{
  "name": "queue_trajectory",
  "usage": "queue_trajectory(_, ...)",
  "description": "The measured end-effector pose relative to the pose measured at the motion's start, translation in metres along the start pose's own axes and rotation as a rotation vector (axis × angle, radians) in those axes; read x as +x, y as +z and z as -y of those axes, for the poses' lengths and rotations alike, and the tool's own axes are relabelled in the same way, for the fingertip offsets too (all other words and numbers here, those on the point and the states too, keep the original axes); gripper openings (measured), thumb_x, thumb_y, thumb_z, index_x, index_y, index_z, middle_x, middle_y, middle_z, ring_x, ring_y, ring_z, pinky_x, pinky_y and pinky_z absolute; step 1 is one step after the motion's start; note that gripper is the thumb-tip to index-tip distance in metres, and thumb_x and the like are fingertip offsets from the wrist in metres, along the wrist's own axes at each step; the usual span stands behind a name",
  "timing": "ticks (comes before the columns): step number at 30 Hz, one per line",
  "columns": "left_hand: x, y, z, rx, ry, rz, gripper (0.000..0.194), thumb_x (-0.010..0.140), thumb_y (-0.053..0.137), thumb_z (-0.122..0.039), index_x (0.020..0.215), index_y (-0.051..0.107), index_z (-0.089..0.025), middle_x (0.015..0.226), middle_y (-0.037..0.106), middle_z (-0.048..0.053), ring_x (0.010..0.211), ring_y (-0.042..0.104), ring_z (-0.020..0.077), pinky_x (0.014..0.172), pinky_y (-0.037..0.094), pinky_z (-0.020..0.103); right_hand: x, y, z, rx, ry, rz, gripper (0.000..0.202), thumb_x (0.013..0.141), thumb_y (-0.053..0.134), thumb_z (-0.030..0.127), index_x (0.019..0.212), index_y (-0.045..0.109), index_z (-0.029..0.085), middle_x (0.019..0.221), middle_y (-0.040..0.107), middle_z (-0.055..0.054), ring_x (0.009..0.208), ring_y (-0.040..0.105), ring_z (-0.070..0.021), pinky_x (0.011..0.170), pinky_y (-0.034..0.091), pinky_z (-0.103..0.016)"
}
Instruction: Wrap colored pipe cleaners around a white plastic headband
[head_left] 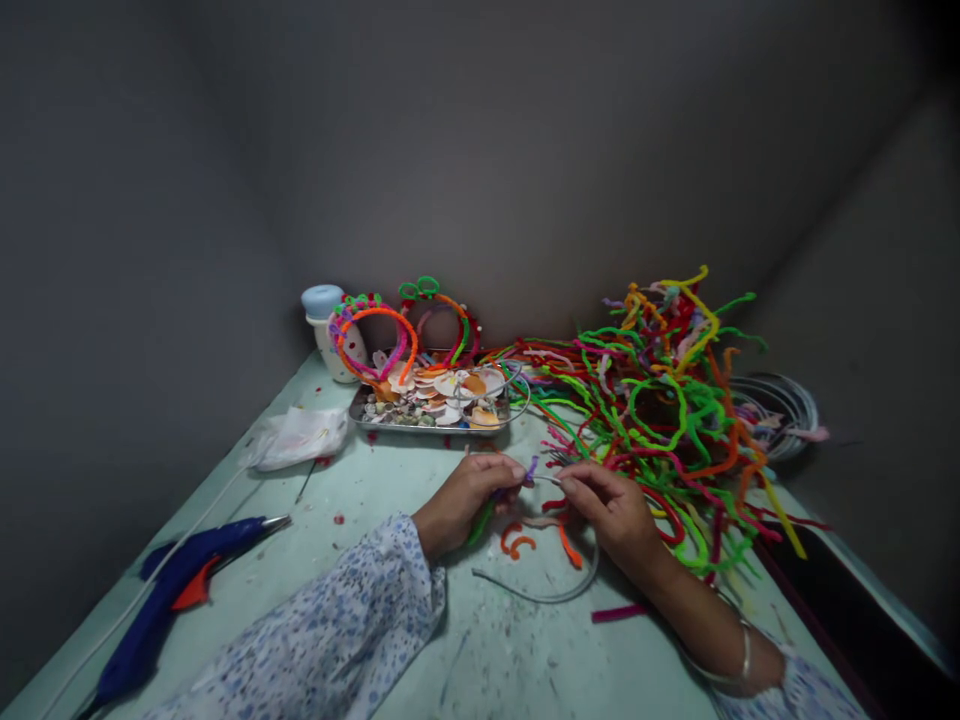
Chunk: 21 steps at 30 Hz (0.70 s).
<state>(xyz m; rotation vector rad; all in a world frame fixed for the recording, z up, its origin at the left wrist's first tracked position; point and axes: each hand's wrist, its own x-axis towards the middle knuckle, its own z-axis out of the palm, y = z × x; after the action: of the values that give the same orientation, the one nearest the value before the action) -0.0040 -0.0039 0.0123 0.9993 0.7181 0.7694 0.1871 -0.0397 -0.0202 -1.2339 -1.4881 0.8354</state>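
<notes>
Nearest us: blue-flowered sleeve (322, 630) on the left arm, coming in over the near edge of the worktop (375, 490).

From the left: blue glue gun (169, 600) lies along the left edge, grip at the near-left corner, metal nozzle pointing inward, orange trigger visible. White cord (191, 535) crosses over it. Beyond, also by the left edge, crumpled plastic bag (304, 437). Far-left corner: jar (336, 350), blue lid, upright.

Near the far edge, left of its middle: metal tray (420, 432) of shells (454, 385), with fuzzy hoops (390, 313) standing at its back. Loose wire loop (528, 405) at its right end.

Our left hand (491, 485) is in front of the tray, fingers curled in, thumb and index pinching the grey wire (555, 599) by a purple stem (532, 467). Green stem (480, 524) shows under that hand.

Wire spans to our right hand (600, 500), thumb and fingertips closed on it. Below the hands, wire bows toward the near edge, free end pointing left. Orange scraps (572, 548) lie inside the bow. Dark red stem (619, 612) sits by our right forearm; bracelet (746, 650) on that wrist.

Far-right corner: tangled multicolour stem pile (660, 410), wire coil (799, 415) just behind its right side.
</notes>
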Motion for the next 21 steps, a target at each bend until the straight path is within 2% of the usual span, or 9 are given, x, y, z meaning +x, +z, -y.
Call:
queue_trajectory(5, 0.0001, -0.0032, 0.0008, 0.013, -0.075, 0.044, 0.021, 0.072, 0.062, -0.029, 0.072, 0.065, -0.008, 0.057, 0.051, 0.001, 0.046, 0.041, 0.0052, 0.043, 0.025, 0.018, 0.0009, 0.0002, 0.0022, -0.062, -0.036, -0.027, 0.02, 0.083, 0.06, 0.035, 0.08, 0.068, 0.018, 0.075, 0.068, -0.004, 0.068, 0.063, -0.0172, 0.062, 0.049, -0.026)
queue_trajectory(10, 0.0006, -0.0033, 0.0015, -0.029, -0.097, 0.02, 0.017, 0.069, 0.064, -0.027, 0.067, 0.061, -0.01, 0.058, 0.052, 0.0, 0.045, 0.041, 0.0042, 0.043, 0.025, 0.017, 0.0005, 0.0014, 0.0033, -0.055, -0.02, -0.022, 0.022, 0.082, 0.06, 0.037, 0.078, 0.067, 0.017, 0.07, 0.067, -0.004, 0.062, 0.06, -0.0164, 0.057, 0.047, -0.026)
queue_trajectory(21, 0.0024, -0.0001, 0.0055, 0.025, 0.031, -0.059, 0.011, 0.07, 0.063, -0.022, 0.068, 0.06, -0.011, 0.054, 0.048, -0.002, 0.048, 0.041, 0.0062, 0.048, 0.03, 0.019, 0.0032, 0.0037, 0.0026, -0.102, -0.018, -0.004, 0.024, 0.084, 0.057, 0.038, 0.076, 0.066, 0.018, 0.067, 0.063, -0.002, 0.06, 0.057, -0.0156, 0.056, 0.046, -0.026)
